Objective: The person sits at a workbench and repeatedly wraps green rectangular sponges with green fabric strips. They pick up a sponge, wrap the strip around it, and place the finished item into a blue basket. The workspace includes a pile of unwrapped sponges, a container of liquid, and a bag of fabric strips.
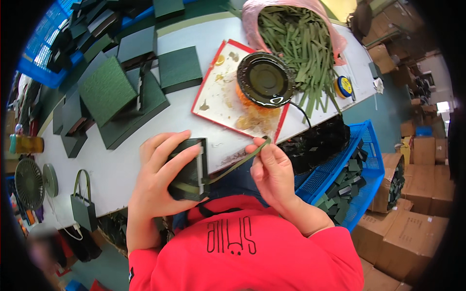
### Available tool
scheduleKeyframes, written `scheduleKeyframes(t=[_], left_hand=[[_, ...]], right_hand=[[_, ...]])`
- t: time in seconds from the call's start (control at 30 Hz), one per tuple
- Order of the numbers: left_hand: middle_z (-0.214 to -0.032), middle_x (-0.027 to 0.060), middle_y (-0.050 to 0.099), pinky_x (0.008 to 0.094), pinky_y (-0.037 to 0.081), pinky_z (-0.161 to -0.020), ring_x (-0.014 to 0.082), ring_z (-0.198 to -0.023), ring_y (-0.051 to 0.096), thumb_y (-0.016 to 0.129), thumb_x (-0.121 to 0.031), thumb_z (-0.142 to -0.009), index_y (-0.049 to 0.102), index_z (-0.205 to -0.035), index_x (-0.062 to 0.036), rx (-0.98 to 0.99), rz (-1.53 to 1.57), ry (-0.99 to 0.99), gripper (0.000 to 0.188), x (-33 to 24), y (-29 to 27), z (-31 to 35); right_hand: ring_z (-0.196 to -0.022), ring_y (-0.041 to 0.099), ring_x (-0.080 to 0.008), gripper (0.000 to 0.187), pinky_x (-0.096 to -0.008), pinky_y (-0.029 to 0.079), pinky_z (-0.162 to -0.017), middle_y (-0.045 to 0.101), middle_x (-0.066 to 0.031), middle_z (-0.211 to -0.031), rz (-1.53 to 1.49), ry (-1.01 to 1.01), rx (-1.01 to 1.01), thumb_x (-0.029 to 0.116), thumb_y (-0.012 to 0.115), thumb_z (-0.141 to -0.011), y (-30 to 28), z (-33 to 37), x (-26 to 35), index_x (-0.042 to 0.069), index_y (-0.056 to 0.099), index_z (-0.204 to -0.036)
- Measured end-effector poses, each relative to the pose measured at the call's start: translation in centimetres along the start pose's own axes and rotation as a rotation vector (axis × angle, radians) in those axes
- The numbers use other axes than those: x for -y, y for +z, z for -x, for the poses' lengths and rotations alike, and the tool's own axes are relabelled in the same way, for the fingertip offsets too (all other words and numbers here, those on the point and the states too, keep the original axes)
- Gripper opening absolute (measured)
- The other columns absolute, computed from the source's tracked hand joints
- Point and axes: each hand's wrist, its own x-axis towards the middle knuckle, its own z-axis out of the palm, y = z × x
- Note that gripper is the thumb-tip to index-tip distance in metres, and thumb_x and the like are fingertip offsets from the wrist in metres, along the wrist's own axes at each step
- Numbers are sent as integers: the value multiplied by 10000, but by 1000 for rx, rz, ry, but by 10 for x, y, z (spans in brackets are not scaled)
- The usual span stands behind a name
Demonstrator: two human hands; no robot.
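My left hand point(162, 172) is wrapped round a small dark green box point(191, 167), held at the near edge of the white table. A flat green ribbon point(238, 165) runs from the box's lower end up to my right hand point(272, 169). Thumb and forefinger of that hand pinch the ribbon's free end, just off the corner of a red-edged white board point(233, 123). On the board stands a round pot point(266, 80) with a black rim and dark contents, its side smeared amber.
A pink bag point(250, 19) spills cut green ribbons point(303, 43) at the back. Green boxes point(109, 89) are piled on the left, near a small fan point(30, 183). A blue crate point(371, 160) of small green pieces stands right, before cardboard cartons point(412, 237).
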Motion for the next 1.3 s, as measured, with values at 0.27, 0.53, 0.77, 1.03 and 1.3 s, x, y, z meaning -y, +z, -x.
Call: scheduleKeyframes(t=[0.27,0.53,0.77,1.03,1.3], left_hand=[[-1445,210,529,521,382,-1079,427,-1291,482,921,-278,-502,599,-1339,-39,17,-50,-58,929,12,-2,19],[-1442,204,531,522,384,-1081,424,-1296,482,918,-259,-498,595,-1344,-45,28,-79,-68,930,12,-4,18],[-1450,193,524,515,378,-1081,418,-1294,472,915,-256,-503,597,-1333,-48,57,-78,-58,913,11,0,13],[-1452,187,522,522,377,-1071,420,-1286,474,923,-273,-500,606,-1309,-56,65,-86,-24,895,9,4,7],[-1411,148,561,488,366,-1039,369,-1257,508,910,-280,-535,668,-1256,-75,30,-58,-59,788,7,6,5]], right_hand=[[-703,624,-81,224,-221,518,-593,720,-108,-1061,-135,-119,-91,196,584,-1058,-13,-8,28,41,644,-1209],[-739,630,-81,179,-220,522,-602,701,-75,-1001,-250,-136,-70,200,592,-1055,-10,-16,37,51,646,-1139],[-579,577,-86,175,-230,471,-493,652,-48,-844,190,-208,-73,182,627,-1037,-7,-34,44,10,649,-1057],[-482,479,-56,228,-215,367,-426,596,-17,-725,354,-212,-114,217,681,-1008,-6,-53,46,-1,634,-958],[-434,454,-55,261,-217,324,-387,570,-6,-661,352,-214,-171,239,707,-991,-4,-59,47,35,606,-865]])
